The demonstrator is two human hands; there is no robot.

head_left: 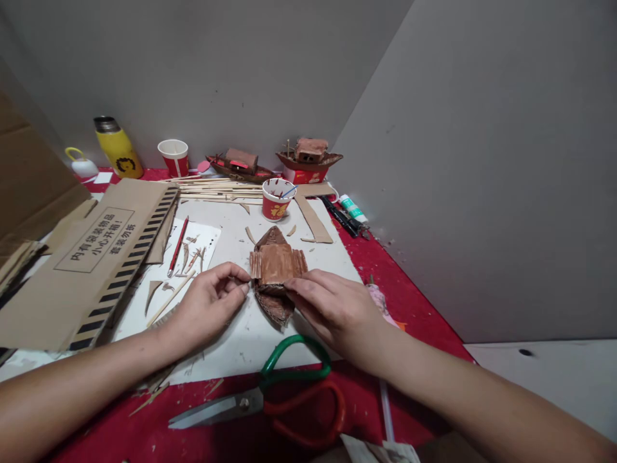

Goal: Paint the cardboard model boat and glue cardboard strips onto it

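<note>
A small brown model boat [276, 265] with a curved roof and ribbed side flaps lies on white paper between my hands. My left hand [209, 305] is at the boat's left edge, thumb and forefinger close together near the flap; whether anything small is between them is hard to see. My right hand [337, 308] has its fingertips on the lower right corner of the roof, pinching its edge. Scissors [255, 402] with one green and one red handle lie just below, on the red cloth.
Cardboard with printed text [106, 257] covers the left side. A pencil [178, 247] and scraps lie beside it. Behind the boat stand a paper cup [278, 200], wooden sticks [216, 188] and two finished-looking boats [241, 164]. A yellow bottle [118, 148] is at the back left.
</note>
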